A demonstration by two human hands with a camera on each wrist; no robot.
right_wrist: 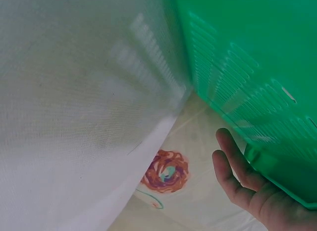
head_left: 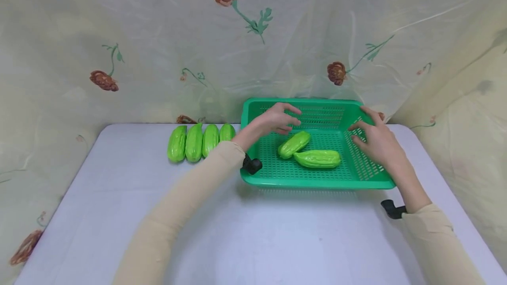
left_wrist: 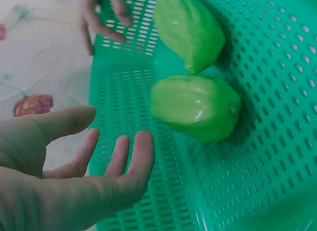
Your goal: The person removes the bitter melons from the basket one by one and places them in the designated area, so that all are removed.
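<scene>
Two glossy, ridged green gourds lie on the floor of a green perforated plastic basket [head_left: 293, 183]. One gourd [head_left: 294, 144] is tilted, and the other gourd [head_left: 318, 159] lies crosswise with its pointed end by the first. Above the basket's left half hovers my left hand [head_left: 277, 118], fingers spread and holding nothing, apart from the gourds. My right hand [head_left: 376, 142] is at the basket's right rim, fingers loosely extended. In the right wrist view, fingers of the right hand [right_wrist: 272, 203] are outside the basket wall [right_wrist: 247, 82]; whether they touch it, I cannot tell.
Several more green gourds [head_left: 194, 142] stand in a row left of the basket, the rightmost partly hidden by my left arm. A white cloth [head_left: 119, 214] covers the table. Flower-patterned curtains [head_left: 158, 34] hang behind and at the sides. Black wrist-camera mounts [head_left: 252, 164] sit on both wrists.
</scene>
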